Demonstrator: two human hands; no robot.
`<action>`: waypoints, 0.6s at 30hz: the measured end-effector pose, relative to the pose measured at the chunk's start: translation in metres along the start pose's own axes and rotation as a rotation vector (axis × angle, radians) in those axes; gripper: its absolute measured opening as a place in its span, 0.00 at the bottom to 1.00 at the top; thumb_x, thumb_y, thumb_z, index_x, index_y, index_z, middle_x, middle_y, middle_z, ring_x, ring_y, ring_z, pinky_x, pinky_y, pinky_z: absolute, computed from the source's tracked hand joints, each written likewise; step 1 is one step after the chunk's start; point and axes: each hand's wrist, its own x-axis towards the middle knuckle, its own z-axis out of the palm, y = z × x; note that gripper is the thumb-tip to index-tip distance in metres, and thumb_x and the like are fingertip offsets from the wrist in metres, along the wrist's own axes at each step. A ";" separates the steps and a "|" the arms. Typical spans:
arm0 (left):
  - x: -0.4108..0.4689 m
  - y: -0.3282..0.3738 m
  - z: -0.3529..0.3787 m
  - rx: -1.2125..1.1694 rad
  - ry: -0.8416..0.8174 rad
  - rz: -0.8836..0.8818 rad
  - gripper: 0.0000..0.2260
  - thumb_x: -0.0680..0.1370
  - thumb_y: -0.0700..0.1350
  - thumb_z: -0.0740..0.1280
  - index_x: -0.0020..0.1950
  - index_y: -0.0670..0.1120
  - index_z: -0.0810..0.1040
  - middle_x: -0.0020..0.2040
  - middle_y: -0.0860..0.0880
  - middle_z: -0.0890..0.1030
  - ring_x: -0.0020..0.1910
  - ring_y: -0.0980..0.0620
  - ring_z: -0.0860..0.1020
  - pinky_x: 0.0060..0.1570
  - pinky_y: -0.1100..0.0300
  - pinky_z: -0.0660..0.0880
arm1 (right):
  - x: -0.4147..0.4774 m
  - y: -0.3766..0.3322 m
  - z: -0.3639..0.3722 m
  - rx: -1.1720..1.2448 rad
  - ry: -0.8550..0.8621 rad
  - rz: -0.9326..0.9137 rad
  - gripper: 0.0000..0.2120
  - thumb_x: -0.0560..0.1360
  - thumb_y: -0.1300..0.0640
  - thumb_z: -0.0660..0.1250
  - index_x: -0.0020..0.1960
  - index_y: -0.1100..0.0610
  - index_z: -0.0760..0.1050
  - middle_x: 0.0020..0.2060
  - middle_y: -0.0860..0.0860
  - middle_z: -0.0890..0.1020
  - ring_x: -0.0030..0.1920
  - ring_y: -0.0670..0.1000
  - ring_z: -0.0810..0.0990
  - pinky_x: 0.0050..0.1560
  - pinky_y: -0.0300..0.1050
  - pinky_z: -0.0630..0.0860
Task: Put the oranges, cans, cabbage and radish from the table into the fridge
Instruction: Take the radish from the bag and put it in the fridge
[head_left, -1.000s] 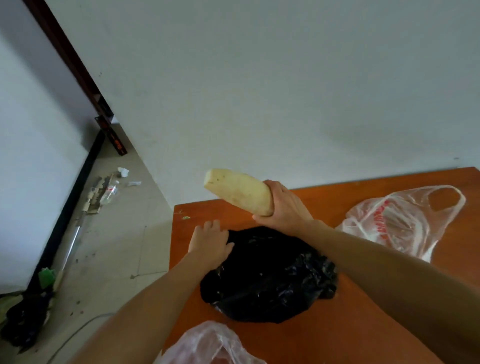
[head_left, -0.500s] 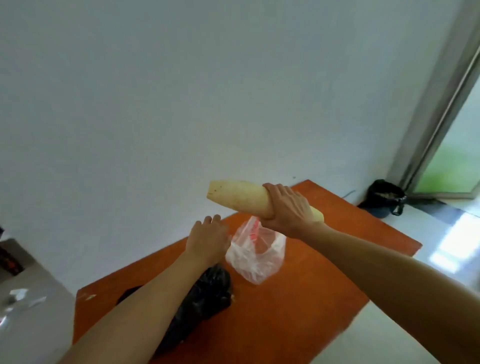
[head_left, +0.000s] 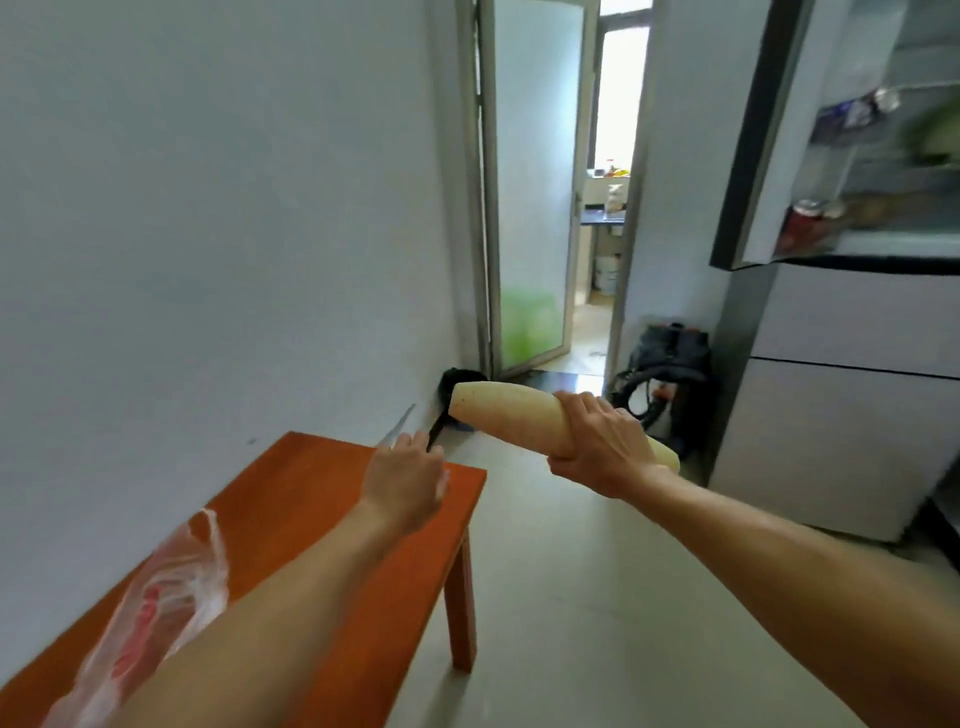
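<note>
The right grip (head_left: 602, 447) is closed round the radish (head_left: 506, 420), fingers and thumb wrapped about its thicker half, holding it in the air just past the 3 o'clock end of the desk (head_left: 311, 493). The radish lies almost level, its pale blunt end pointing to 9 o'clock and its other end showing behind the wrist. The left grip (head_left: 410, 478) hovers over the far corner of the desk with fingers loosely curled and nothing in it. A clear plastic bag (head_left: 156, 597) with red print lies on the desk at 7 o'clock, partly behind the left forearm. The fridge (head_left: 857, 364) stands at 2 o'clock with its upper door (head_left: 763, 156) swung open; blurred cans (head_left: 802, 223) sit in a door shelf. A dark bag (head_left: 667, 358) rests on the floor beside it.
</note>
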 end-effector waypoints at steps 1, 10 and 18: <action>0.028 0.019 0.004 -0.021 0.012 0.040 0.14 0.80 0.53 0.58 0.57 0.46 0.76 0.58 0.45 0.75 0.56 0.46 0.75 0.51 0.52 0.72 | 0.001 0.029 -0.001 -0.028 -0.008 0.046 0.36 0.66 0.43 0.71 0.69 0.53 0.65 0.57 0.54 0.76 0.53 0.58 0.76 0.50 0.52 0.73; 0.253 0.200 0.006 -0.116 0.093 0.408 0.15 0.80 0.53 0.57 0.58 0.45 0.75 0.58 0.44 0.75 0.57 0.43 0.74 0.49 0.52 0.71 | 0.018 0.260 -0.024 -0.170 -0.024 0.403 0.40 0.68 0.40 0.69 0.74 0.52 0.59 0.60 0.52 0.75 0.55 0.54 0.75 0.53 0.50 0.74; 0.396 0.371 -0.011 -0.198 0.176 0.653 0.15 0.81 0.53 0.55 0.59 0.47 0.75 0.57 0.47 0.76 0.55 0.47 0.74 0.53 0.53 0.72 | -0.008 0.440 -0.053 -0.310 -0.020 0.614 0.43 0.70 0.35 0.63 0.78 0.50 0.48 0.61 0.52 0.73 0.56 0.54 0.75 0.49 0.47 0.73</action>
